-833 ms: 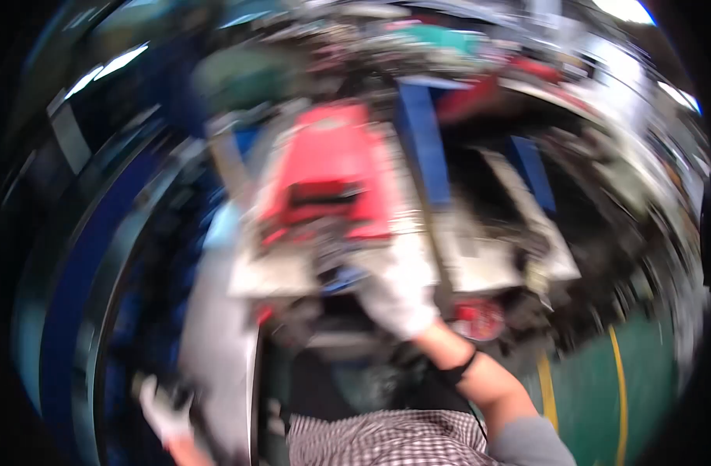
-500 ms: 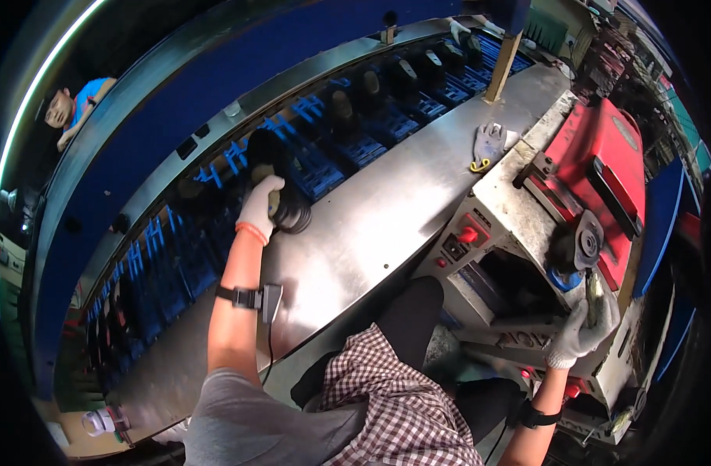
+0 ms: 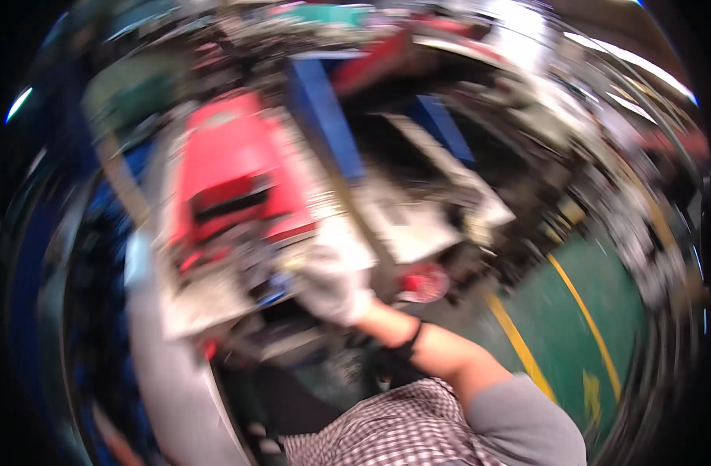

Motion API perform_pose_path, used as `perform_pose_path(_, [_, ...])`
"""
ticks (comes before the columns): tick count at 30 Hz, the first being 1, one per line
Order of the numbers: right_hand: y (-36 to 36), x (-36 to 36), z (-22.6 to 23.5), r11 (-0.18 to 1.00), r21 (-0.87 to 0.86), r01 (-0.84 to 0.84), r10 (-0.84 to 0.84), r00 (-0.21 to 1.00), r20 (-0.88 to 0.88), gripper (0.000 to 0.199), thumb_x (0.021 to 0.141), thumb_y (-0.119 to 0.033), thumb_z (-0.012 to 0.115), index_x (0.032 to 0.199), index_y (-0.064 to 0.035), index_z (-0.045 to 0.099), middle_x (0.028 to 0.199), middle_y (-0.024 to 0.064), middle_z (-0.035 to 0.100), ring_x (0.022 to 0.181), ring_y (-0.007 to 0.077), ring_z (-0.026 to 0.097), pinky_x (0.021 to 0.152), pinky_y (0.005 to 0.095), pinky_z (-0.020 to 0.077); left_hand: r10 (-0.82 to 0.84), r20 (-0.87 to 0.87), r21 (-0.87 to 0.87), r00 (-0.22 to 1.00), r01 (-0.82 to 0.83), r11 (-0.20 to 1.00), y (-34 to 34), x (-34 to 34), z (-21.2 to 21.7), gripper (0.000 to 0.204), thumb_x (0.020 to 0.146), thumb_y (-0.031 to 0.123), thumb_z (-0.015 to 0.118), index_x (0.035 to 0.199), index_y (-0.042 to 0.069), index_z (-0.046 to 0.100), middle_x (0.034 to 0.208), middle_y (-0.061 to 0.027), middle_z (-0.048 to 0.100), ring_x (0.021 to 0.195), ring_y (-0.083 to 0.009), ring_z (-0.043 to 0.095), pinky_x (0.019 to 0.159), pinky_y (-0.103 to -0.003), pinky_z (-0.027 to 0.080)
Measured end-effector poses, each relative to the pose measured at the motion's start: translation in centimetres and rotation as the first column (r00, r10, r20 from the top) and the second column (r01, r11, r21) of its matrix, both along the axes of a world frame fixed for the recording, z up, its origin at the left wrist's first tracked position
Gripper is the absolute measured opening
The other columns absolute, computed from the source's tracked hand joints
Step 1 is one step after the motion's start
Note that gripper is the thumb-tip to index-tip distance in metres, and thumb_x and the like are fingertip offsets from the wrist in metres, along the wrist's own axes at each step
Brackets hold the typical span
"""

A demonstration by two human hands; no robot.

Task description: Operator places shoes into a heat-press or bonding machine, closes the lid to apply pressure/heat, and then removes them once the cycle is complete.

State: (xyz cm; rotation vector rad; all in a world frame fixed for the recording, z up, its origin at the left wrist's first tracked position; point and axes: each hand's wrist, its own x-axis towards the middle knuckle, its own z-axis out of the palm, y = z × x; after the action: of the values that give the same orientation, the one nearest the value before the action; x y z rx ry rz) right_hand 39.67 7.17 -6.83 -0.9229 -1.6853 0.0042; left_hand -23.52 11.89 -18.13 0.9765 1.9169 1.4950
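The gloved right hand (image 3: 332, 283) rests against the red machine (image 3: 231, 182) — grip too blurred to tell — left hand unseen.

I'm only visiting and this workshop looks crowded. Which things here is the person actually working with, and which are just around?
In use:
- right hand, in a white glove, reaching to the machine
- red machine on its grey bench

Just around:
- blue post
- round red part
- green floor with yellow lines

The picture is blurred; the left hand is not seen.
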Motion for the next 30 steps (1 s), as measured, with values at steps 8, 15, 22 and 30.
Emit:
perform_pose_path(8, [-0.4, -0.2, -1.6, 0.983, 0.130, 0.126, -0.123, 0.992, -0.035, 0.045, 0.076, -0.010, 0.082, 0.119, -0.0129, 0.073, 0.106, 0.0115, 0.067, 0.095, 0.0336, 0.066, 0.082, 0.0431, 0.0532, -0.028, -0.092, 0.005, 0.995, 0.029, 1.000, 2.0, 13.0, 4.6, 0.059, 0.097, 0.030, 0.066, 0.147, 0.003, 0.052, 0.151, -0.0127, 0.055, 0.139, -0.0252, 0.049, 0.119, -0.035, 0.034])
perform_pose_path(15, [-1.0, 0.3, -0.3, 0.991, 0.100, 0.089, -0.091, 0.996, 0.011, 0.046, 0.076, -0.010, 0.082, 0.120, -0.0133, 0.073, 0.107, 0.0119, 0.067, 0.096, 0.0337, 0.066, 0.082, 0.0438, 0.0533, -0.173, -0.081, 0.073, 0.982, 0.179, 0.981, -1.1, 21.2, 9.3, 0.062, 0.097, 0.028, 0.064, 0.150, 0.003, 0.045, 0.153, -0.0137, 0.052, 0.141, -0.0256, 0.047, 0.120, -0.035, 0.034])
perform_pose_path(22, [-0.9, 0.2, -0.6, 0.987, 0.122, 0.103, -0.103, 0.995, -0.006, 0.047, 0.075, -0.007, 0.081, 0.121, -0.0147, 0.073, 0.105, 0.0105, 0.067, 0.094, 0.0337, 0.066, 0.080, 0.0435, 0.0535, -0.392, -0.070, 0.121, 0.917, 0.397, 0.910, -4.5, 28.4, 13.0, 0.065, 0.097, 0.026, 0.063, 0.153, 0.002, 0.039, 0.155, -0.0147, 0.049, 0.143, -0.0261, 0.046, 0.120, -0.036, 0.034])
perform_pose_path(30, [-1.2, 0.4, -0.1, 0.986, 0.147, 0.084, -0.081, 0.996, -0.025, 0.047, 0.074, -0.008, 0.081, 0.120, -0.0147, 0.073, 0.105, 0.0107, 0.068, 0.092, 0.0334, 0.067, 0.078, 0.0432, 0.0538, -0.660, -0.061, 0.134, 0.749, 0.662, 0.738, -9.3, 37.2, 16.8, 0.070, 0.098, 0.024, 0.062, 0.157, 0.002, 0.032, 0.157, -0.0159, 0.045, 0.145, -0.0265, 0.043, 0.120, -0.037, 0.034])
